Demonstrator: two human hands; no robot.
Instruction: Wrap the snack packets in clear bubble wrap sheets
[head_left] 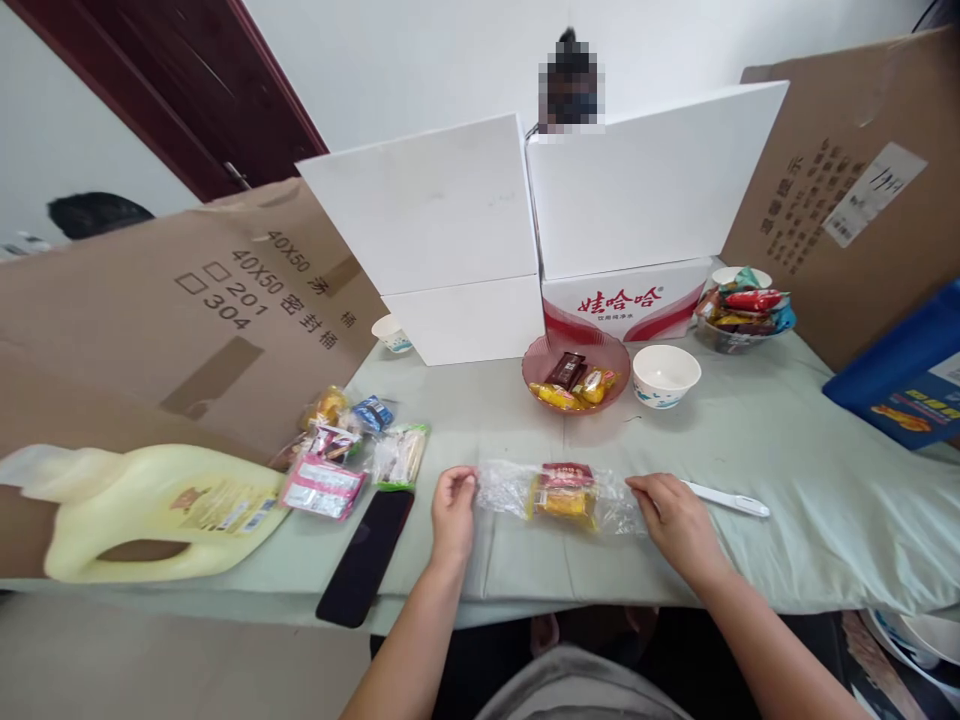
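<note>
Both hands pinch a clear snack bag (561,494) flat on the worktop (750,440), left hand (453,510) clamped on one end, right hand (675,515) on the other; packets already sit inside, while a loose pile (349,450) waits beside the phone (366,555).

Glossy clear plastic bag (559,493) on matt green cloth (810,450).

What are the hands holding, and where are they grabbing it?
A clear snack bag, pinched at both ends: left hand on its left end, right hand on its right.
</note>
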